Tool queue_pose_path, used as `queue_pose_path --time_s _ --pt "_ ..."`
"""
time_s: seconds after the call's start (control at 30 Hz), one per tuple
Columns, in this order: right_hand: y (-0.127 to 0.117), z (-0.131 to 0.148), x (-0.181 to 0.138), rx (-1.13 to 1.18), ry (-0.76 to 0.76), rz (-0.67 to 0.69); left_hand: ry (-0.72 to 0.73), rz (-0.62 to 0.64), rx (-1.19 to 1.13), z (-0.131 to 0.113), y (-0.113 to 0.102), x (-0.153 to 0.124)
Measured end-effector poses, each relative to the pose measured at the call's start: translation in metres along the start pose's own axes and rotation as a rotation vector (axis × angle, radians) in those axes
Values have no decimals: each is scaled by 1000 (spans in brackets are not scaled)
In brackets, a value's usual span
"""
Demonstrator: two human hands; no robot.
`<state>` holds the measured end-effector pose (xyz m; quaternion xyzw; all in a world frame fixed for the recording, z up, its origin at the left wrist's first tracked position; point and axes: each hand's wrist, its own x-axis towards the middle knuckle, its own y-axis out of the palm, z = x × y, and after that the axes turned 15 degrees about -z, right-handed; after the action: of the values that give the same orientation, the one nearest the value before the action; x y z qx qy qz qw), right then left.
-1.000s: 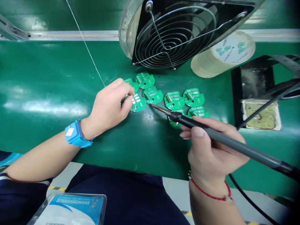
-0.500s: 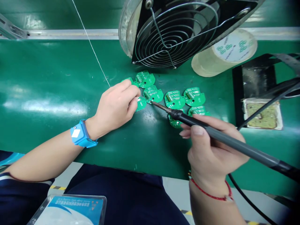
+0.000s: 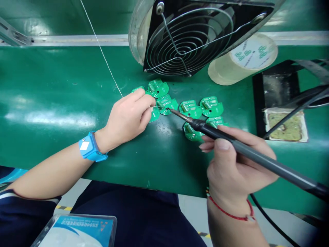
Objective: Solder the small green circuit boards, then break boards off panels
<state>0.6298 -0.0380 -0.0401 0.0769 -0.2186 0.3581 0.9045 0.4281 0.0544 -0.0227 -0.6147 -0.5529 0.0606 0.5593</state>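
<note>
Basically shiny green, notched PCBs [image 3: 167,103]; L hand [image 3: 130,118] grips wire [image 3: 99,43], R hand [image 3: 238,173] iron [image 3: 250,152].

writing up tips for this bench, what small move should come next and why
Probably feed the wire slightly toward the tip of the soldering iron: the right hand holds the iron, its tip at a green board, and the left hand pinches the wire close by.

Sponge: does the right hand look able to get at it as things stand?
Probably yes: the sponge lies near the right hand, on the same side. The cable crossing it in view and the iron in that hand may hinder it.
</note>
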Motion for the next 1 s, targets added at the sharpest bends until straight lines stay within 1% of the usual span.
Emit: queue_pose_path --time_s 0.1,0.2,0.3,0.43,0.5,0.6,0.7,0.83,0.9,1.0 --pt "-1 -1 1 11 0 -40 -57 35 -77 7 -9 4" --pt "-2 -2 2 28 -2 -55 -89 141 -156 13 -17 7" --pt "-2 -2 3 31 -19 -84 -78 212 -225 11 -19 5" --pt "-1 -1 6 24 -5 -149 -30 296 -248 -5 -11 5" --pt "-2 -1 8 32 20 -193 -16 342 -204 -15 -4 10" --pt "-5 -2 12 65 18 -264 7 368 -80 -28 9 24" --pt "-8 -4 15 88 6 -314 87 393 64 -34 27 38" --pt "-10 -4 17 87 24 -363 277 384 159 -31 48 46" --pt "-11 -3 18 89 41 -387 348 362 170 -29 51 48" --pt "-11 -1 19 104 59 -419 403 337 166 -27 45 52"
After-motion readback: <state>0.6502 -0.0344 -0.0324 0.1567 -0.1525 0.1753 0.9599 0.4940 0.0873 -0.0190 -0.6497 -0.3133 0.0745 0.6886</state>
